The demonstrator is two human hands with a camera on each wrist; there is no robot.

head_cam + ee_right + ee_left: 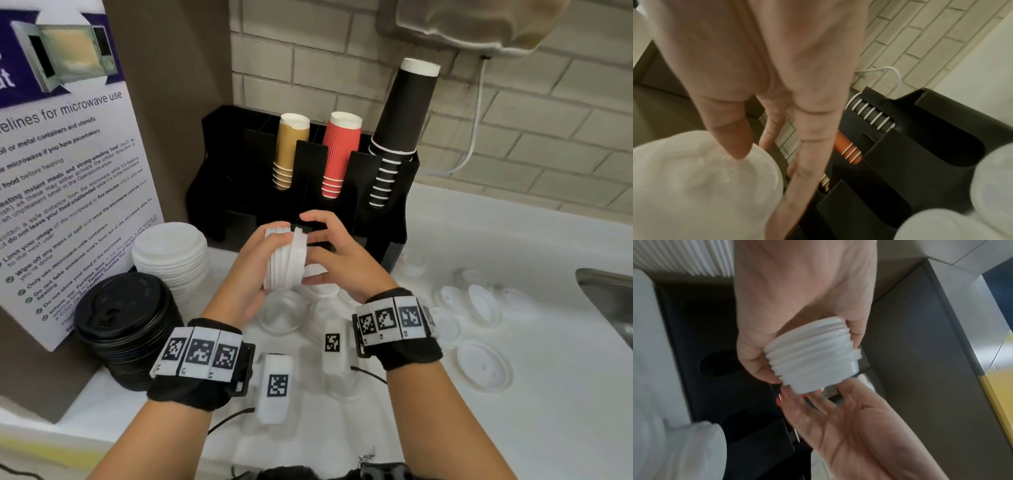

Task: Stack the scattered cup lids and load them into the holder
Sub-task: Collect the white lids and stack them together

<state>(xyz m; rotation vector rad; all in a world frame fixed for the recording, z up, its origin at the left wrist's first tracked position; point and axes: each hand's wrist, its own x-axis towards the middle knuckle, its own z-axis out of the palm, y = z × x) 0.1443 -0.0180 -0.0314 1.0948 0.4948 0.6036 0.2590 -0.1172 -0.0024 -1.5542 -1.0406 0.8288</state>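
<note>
Head view: your left hand (251, 270) curls round the stack of white lids (286, 258), held in the air before the black holder (387, 192)
Right hand (337, 260): fingers straight, steadying the stack's end
Handling: light, thin, slippery plastic; likely to fan apart
Hold: squeeze the rims; cap both ends

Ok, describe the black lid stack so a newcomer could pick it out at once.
Start at the tall microwave-guidelines sign standing at the counter's left end. At its foot sits the short stack of black plastic cup lids, touching a taller stack of white plastic lids behind it. It is the only black lid stack here.
</note>
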